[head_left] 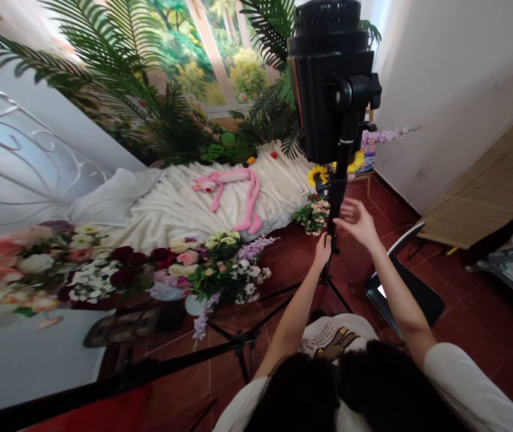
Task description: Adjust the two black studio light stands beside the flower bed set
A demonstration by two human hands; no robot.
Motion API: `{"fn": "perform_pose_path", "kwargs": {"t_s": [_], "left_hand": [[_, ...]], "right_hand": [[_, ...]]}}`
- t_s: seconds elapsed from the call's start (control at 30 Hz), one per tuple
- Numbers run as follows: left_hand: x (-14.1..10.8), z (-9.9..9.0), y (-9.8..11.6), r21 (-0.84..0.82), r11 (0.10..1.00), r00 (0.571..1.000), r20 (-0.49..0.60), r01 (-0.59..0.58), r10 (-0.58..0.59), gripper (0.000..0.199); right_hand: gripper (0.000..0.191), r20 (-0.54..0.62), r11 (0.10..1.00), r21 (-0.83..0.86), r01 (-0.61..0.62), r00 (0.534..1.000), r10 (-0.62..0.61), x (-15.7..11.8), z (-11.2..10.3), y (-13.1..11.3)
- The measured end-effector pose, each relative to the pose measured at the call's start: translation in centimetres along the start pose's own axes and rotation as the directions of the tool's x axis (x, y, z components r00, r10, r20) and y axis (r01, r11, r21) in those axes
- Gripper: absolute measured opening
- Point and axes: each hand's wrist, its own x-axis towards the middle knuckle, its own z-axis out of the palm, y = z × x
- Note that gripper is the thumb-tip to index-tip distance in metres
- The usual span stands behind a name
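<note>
A black studio light (pixel 330 90) stands upright on a black light stand (pixel 337 201) in front of me. Low on the pole, my left hand (pixel 323 251) is wrapped around it. My right hand (pixel 357 223) is just right of the pole and a little higher, its fingers apart and nothing visible in them. Whether its thumb touches the pole is hard to tell. The stand's legs spread over the red tiled floor below my hands.
A pink plush toy (pixel 233 177) lies on a white draped blanket (pixel 175 204). Flowers (pixel 220 264) line its front edge. Another black stand (pixel 238 342) crosses the lower left. A black chair (pixel 409 294) is at my right, near a wooden board (pixel 485 180).
</note>
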Motion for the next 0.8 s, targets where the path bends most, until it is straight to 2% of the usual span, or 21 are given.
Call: {"fn": "perform_pose_path", "kwargs": {"t_s": [0.07, 0.13, 0.23, 0.33, 0.47, 0.57, 0.63, 0.7, 0.8], "left_hand": [[0.0, 0.0, 0.1, -0.008, 1.0, 1.0, 0.007, 0.017, -0.017, 0.05], [0.0, 0.0, 0.2, -0.025, 0.999, 0.999, 0.016, 0.031, -0.031, 0.051], [0.1, 0.0, 0.5, -0.116, 0.991, 0.997, 0.029, 0.069, -0.066, 0.054], [0.4, 0.1, 0.7, -0.317, 0.936, 0.988, 0.071, 0.152, -0.136, 0.062], [0.8, 0.1, 0.6, -0.486, 0.848, 0.977, 0.107, 0.213, -0.184, 0.062], [1.0, -0.1, 0.2, -0.479, 0.852, 0.977, 0.067, 0.211, -0.204, 0.053], [1.1, -0.2, -0.1, -0.433, 0.876, 0.975, 0.032, 0.212, -0.22, 0.048], [1.1, -0.3, -0.4, -0.389, 0.894, 0.972, 0.014, 0.221, -0.234, 0.045], [0.9, -0.3, -0.7, -0.374, 0.897, 0.968, 0.017, 0.238, -0.25, 0.045]], "right_hand": [[0.072, -0.013, 0.994, -0.021, 0.105, 0.994, -0.105, 2.4, 0.3, -3.3], [0.07, 0.002, 0.986, -0.047, 0.16, 0.987, -0.16, 3.8, 0.8, -5.6], [0.067, 0.003, 0.982, -0.087, 0.169, 0.985, -0.17, 4.0, 1.4, -6.4], [0.063, -0.001, 0.981, -0.137, 0.135, 0.991, -0.136, 2.7, 1.8, -4.3], [0.057, 0.01, 0.977, -0.209, 0.048, 0.999, -0.047, -0.3, 3.0, 1.2], [0.052, -0.016, 0.965, -0.259, -0.031, 0.999, 0.028, -3.0, 4.4, 5.3], [0.051, -0.046, 0.956, -0.285, -0.074, 0.997, 0.064, -4.3, 5.3, 7.2], [0.05, -0.105, 0.942, -0.316, -0.114, 0.991, 0.085, -5.1, 5.9, 7.9], [0.049, -0.176, 0.911, -0.381, -0.155, 0.98, 0.093, -5.5, 6.0, 7.6]]}}
